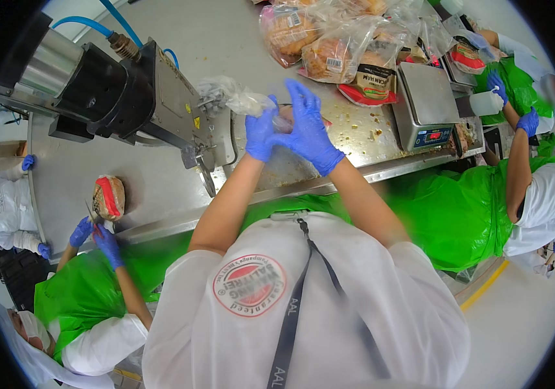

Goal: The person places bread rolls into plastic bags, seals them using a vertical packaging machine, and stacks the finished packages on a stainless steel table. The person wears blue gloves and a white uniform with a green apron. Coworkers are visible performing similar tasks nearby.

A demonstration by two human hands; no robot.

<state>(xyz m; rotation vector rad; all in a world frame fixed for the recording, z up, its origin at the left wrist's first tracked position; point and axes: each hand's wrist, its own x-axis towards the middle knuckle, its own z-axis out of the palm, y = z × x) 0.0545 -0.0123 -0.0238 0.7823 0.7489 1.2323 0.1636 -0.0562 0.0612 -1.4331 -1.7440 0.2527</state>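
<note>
My left hand (260, 133), in a blue glove, closes around the gathered neck of a clear plastic bag (245, 101). The bag's loose end points toward the clipping machine (175, 97). My right hand (309, 129), also gloved, is just to the right, with its fingers raised and apart and its thumb reaching toward the left hand. Behind and between the hands, a packed product (285, 116) shows in part; my fingers hide most of it. Small grey pieces, perhaps metal clips (211, 97), lie in a heap by the machine.
Bagged hams (331, 61) are piled at the back right beside a digital scale (425, 104). On the left, a co-worker's gloved hands (107, 245) hold scissors near a wrapped ham (108, 198). Another co-worker's hand (527, 121) is at right. Crumbs dot the steel table (362, 146).
</note>
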